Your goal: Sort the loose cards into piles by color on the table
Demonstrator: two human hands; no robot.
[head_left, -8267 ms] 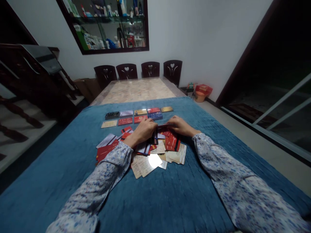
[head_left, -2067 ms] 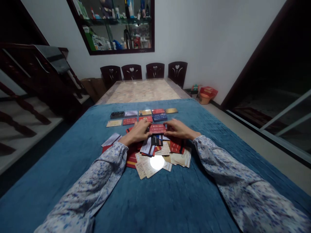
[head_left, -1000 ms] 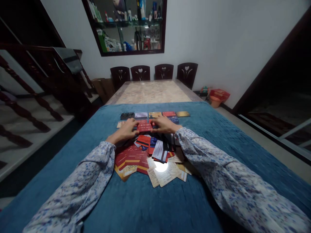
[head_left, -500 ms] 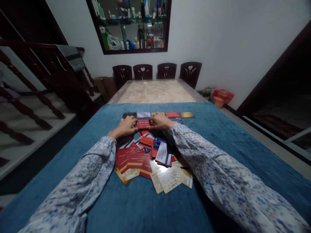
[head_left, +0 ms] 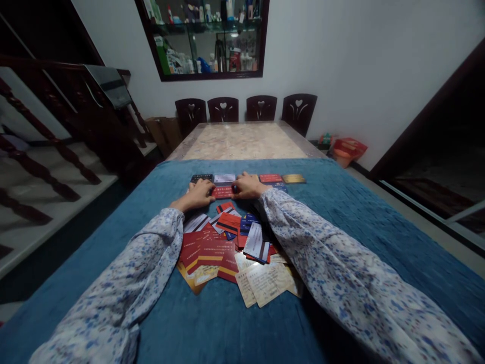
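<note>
Both hands pinch one red card (head_left: 223,191) by its short ends, low over the blue cloth (head_left: 341,212). My left hand (head_left: 199,194) grips its left end and my right hand (head_left: 246,186) its right end, fingers closed. The card sits among two rows of cards laid flat: a dark card (head_left: 201,178), a pale card (head_left: 224,178), a red card (head_left: 270,178) and a gold card (head_left: 293,178) lie just beyond. Between my forearms lies a loose pile of cards (head_left: 227,247), red, blue, black and cream.
The bare marble tabletop (head_left: 242,141) runs on beyond the cloth to several dark chairs (head_left: 261,107) at the wall. A glass cabinet (head_left: 208,38) hangs above them. A stair rail (head_left: 45,131) stands left, a red tub (head_left: 348,149) on the floor right.
Both hands have carried the red card from above the pile forward and left into the laid-out rows. The view has shifted, so the pile now sits nearer me.
</note>
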